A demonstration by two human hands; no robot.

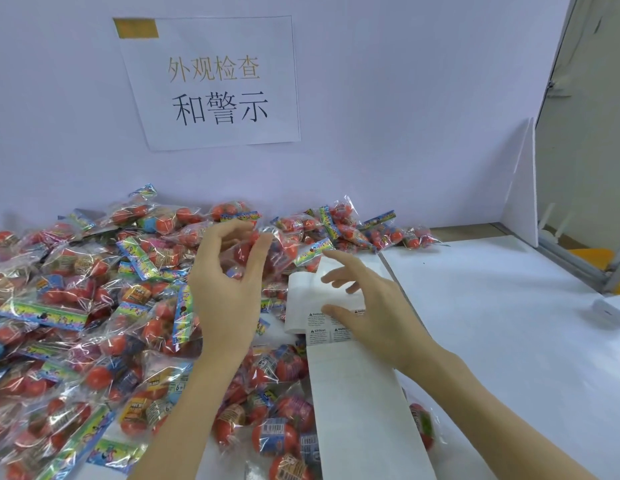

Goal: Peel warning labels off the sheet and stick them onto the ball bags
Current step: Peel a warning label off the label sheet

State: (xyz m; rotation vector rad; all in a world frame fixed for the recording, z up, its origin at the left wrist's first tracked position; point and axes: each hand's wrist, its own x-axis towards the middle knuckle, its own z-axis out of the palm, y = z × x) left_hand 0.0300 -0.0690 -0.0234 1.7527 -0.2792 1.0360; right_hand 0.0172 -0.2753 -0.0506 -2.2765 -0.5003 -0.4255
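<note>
A long white label sheet (353, 393) lies on the table, its far end curled over, with a few printed warning labels (319, 332) across its middle. My right hand (367, 306) hovers over those labels with fingers spread, thumb tip close to them, holding nothing. My left hand (229, 271) is raised above a big heap of clear ball bags (76, 306) holding red balls; its fingers are loosely curved near one bag (281, 251) at the top of the heap and grip nothing that I can see.
A white wall with a printed paper sign (215, 84) stands behind the heap. White table surface (492, 323) extends to the right, with a small white device (610, 310) near its right edge. A metal frame (578, 258) borders that side.
</note>
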